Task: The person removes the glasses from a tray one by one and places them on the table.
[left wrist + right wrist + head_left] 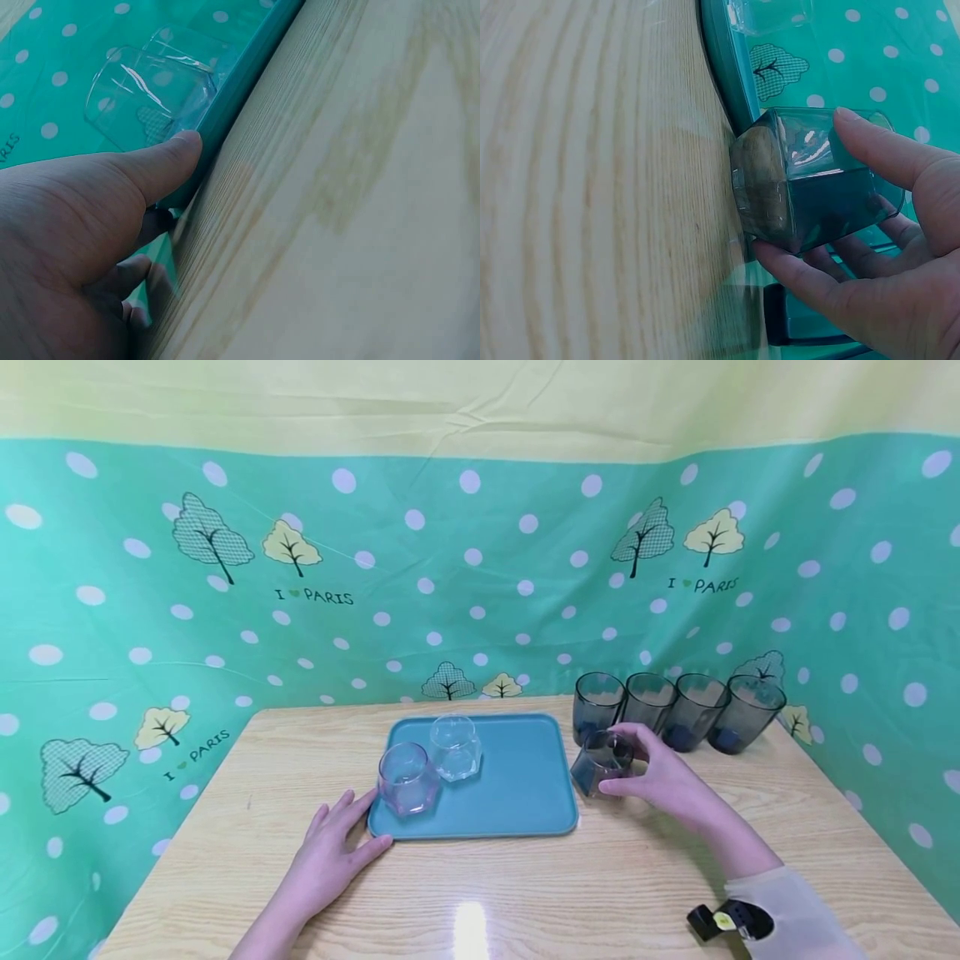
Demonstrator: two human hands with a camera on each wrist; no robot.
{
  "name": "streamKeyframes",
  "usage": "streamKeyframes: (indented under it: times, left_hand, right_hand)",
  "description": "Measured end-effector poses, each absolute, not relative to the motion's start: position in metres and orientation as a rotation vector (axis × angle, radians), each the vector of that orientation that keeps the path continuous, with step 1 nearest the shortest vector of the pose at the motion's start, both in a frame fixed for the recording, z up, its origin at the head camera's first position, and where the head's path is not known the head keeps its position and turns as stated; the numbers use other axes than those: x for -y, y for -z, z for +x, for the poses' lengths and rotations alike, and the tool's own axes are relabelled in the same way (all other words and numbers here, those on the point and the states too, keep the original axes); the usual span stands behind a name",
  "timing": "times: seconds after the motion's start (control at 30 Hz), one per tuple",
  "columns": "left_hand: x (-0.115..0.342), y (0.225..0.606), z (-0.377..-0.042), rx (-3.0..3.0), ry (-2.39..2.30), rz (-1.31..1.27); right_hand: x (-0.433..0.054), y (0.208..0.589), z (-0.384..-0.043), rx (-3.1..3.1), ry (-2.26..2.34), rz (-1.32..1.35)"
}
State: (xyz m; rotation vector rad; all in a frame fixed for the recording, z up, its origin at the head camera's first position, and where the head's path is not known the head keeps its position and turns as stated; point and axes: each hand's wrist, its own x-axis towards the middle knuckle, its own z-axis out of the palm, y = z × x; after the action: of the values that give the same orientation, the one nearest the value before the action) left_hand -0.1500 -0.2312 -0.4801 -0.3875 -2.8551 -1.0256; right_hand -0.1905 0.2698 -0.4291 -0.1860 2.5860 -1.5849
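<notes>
A teal rectangular tray [510,777] lies on the table, with a pinkish clear glass [408,781] and a colourless clear glass [455,747] standing on its left part. My left hand [330,852] holds the tray's near-left corner, thumb at the front rim and fingers along the left side by the pinkish glass. Just off the tray's right edge, my right hand [660,777] grips a smoky grey glass [817,180] with a faceted base. In the right wrist view the thumb lies on one side of it, fingers on the other. The glass looks tilted in the head view.
Several tall dark grey tumblers [598,702] stand in a row at the back right, close behind my right hand. A polka-dot cloth [480,568] hangs behind and beside the wooden table [570,893]. A black strapped device [731,920] sits at my right wrist.
</notes>
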Motion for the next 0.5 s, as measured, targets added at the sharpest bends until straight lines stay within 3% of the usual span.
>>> streamKeyframes:
  times: [0.5]
  left_hand:
    - [0.2320,0.4808,-0.1501,2.884,1.022,-0.368]
  right_hand:
    - [-0.2683,0.4255,-0.1894,-2.576,1.584,-0.191]
